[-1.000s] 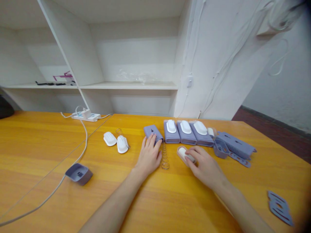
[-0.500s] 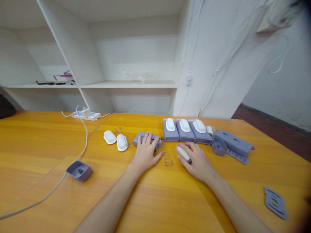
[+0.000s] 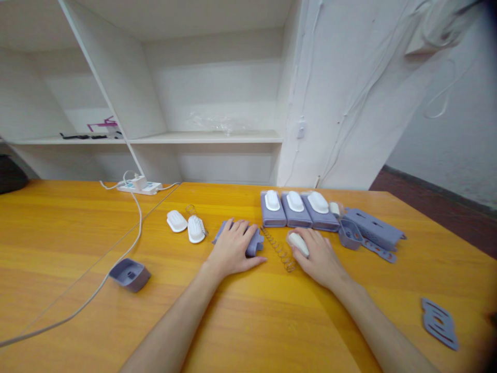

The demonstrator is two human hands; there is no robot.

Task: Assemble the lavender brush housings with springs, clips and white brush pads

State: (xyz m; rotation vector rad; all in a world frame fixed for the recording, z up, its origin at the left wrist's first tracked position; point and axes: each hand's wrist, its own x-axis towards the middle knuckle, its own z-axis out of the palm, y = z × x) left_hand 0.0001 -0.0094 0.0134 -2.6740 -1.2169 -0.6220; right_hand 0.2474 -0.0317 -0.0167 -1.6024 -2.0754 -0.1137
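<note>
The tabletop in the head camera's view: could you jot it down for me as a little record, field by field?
Left hand: laid over a purple part, which it partly hides
Right hand: fingers around a pale rounded piece
Between them: a coiled spring, lying on the table
Back row: three purple boxes, a white cap on top of each
Left side: two white pieces; a purple cup beside a cable
Far right: a flat slotted plate
</note>
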